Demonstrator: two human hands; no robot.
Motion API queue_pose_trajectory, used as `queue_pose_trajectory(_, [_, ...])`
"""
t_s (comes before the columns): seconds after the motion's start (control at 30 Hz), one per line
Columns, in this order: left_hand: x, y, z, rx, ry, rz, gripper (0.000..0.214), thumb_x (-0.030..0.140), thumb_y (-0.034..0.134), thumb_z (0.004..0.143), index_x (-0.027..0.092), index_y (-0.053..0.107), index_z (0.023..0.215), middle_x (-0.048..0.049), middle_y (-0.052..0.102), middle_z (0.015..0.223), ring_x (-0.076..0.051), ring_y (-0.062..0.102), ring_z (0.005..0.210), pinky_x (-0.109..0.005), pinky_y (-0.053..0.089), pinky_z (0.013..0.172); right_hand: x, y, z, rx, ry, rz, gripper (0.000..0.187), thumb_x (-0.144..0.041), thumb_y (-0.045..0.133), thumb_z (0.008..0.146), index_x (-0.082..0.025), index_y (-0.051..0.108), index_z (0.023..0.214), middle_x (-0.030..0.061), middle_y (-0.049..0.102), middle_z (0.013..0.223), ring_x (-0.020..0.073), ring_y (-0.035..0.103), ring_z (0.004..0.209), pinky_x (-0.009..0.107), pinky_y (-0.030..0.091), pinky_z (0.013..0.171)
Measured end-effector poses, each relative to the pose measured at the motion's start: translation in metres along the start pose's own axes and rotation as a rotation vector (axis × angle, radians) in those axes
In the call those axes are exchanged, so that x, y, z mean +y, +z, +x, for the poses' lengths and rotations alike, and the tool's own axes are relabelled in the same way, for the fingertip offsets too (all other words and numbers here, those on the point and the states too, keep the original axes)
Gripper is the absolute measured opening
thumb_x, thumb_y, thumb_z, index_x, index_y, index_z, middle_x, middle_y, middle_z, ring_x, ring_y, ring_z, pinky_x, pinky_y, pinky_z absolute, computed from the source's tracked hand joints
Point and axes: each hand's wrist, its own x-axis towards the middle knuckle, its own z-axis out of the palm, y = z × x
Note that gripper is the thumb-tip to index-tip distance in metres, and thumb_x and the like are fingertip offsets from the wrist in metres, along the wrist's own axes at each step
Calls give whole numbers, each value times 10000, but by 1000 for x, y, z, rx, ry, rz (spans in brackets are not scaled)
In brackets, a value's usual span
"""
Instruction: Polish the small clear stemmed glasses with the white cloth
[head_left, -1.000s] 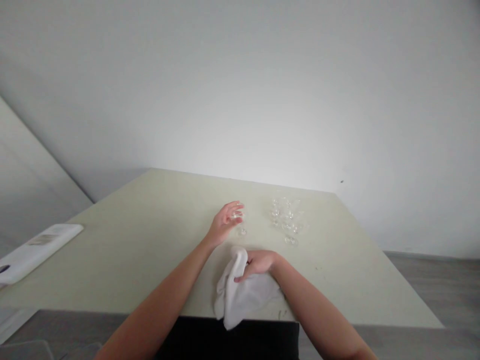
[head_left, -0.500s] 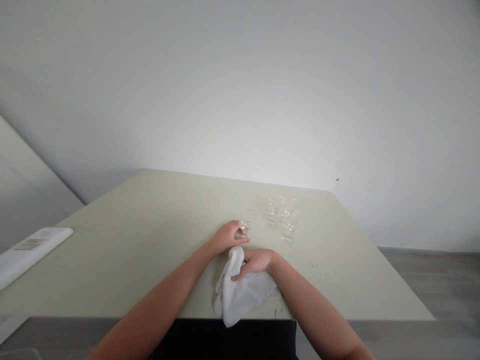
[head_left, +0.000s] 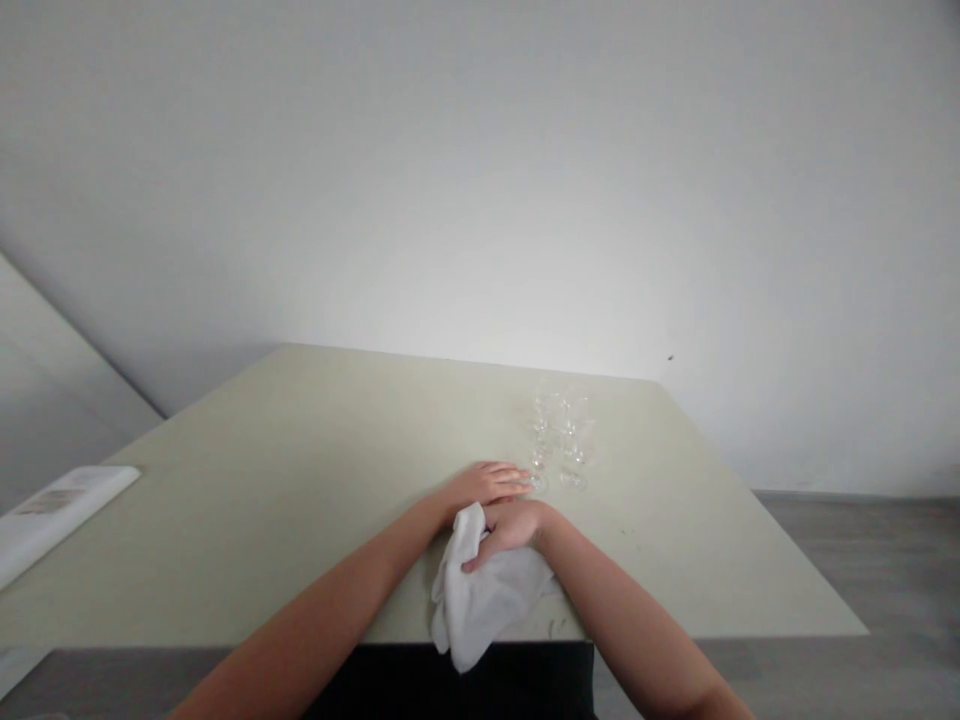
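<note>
My left hand (head_left: 487,482) lies low on the pale table (head_left: 300,480), fingers stretched out to the right. Its fingertips are at the foot of a small clear stemmed glass (head_left: 538,466); I cannot tell whether they touch it. That glass stands at the near left of a cluster of several similar clear glasses (head_left: 566,435). My right hand (head_left: 514,525) rests just behind my left hand, near the table's front edge. It is closed on a crumpled white cloth (head_left: 480,595), which hangs partly over the edge.
A long white box (head_left: 52,505) lies at the table's left edge. A plain white wall stands behind the table. Grey floor (head_left: 862,550) shows to the right. The glasses stand back from the table's right edge.
My left hand took hold of the lone glass by its stem and moved it right to the cluster. Its fingers are now stretched out. My right hand stayed on the cloth.
</note>
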Motion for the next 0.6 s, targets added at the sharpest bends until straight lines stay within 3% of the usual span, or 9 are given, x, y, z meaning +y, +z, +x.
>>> queue_pose_trajectory(0.2, [-1,-1,0,-64,2,86,475,377,464,997,325,445,1469,-71,330,1606,-255,373,1438,-383,336,1145,-4,-5,0,-68,32,72,438,-367,886,598,-131,736,935,-10,733,921,172,645,928,229,466,899])
queue_pose_trajectory(0.4, [-1,-1,3,-86,-88,67,498,339,471,996,322,412,1490,-77,253,1635,-272,283,1487,-405,294,1175,-7,-6,2,-64,27,110,220,-220,800,710,-117,734,893,-27,726,869,153,649,898,219,462,902])
queue_pose_trajectory(0.6, [-2,2,2,-58,-106,20,525,303,512,975,322,411,1490,-73,262,1627,-268,279,1492,-421,299,1190,-9,-4,1,-44,1,115,175,-185,772,729,-115,711,878,15,722,899,189,647,920,283,461,955])
